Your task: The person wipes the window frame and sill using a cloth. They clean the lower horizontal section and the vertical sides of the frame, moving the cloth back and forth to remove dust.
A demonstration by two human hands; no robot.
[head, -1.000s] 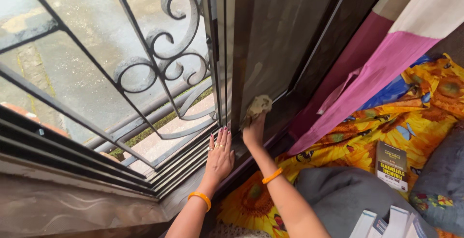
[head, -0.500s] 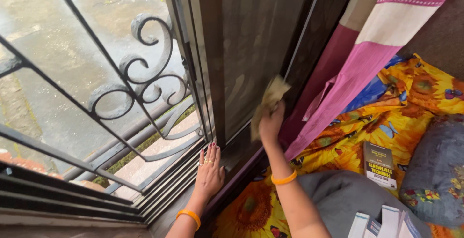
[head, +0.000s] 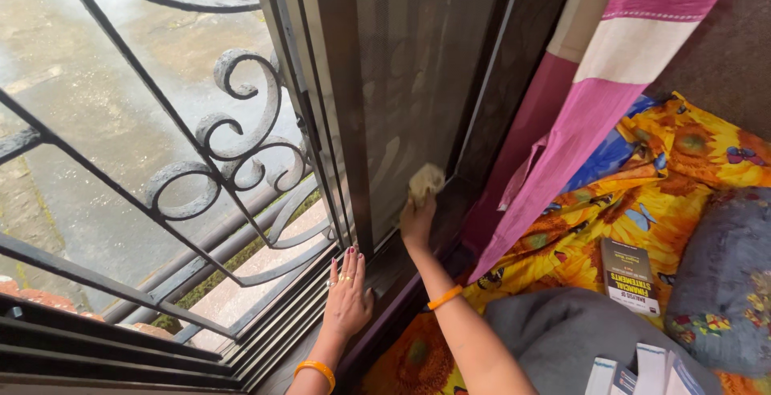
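Right hand (head: pixel 417 226) is closed around a small tan rag (head: pixel 426 181) and presses it on the dark screen (head: pixel 418 66) of the window, low down near the frame's corner. Left hand (head: pixel 347 297) lies flat and open on the window track (head: pixel 281 323), fingers spread, holding nothing (it has rings and dark red nails). Both wrists wear an orange bangle (head: pixel 445 297).

Left of the screen is a black iron grille (head: pixel 233 146) with curly shapes, and wet ground shows through it. Right of the screen hangs a pink curtain (head: pixel 610 74) with a pale stripe. Below it is a yellow sheet (head: pixel 594 226) with big sunflowers. A dark book (head: pixel 630 276) lies on the sheet, beside a grey pillow (head: pixel 727 283). The person's grey clothes (head: pixel 562 331) show at the bottom, with some white papers (head: pixel 642 371) just beside them.
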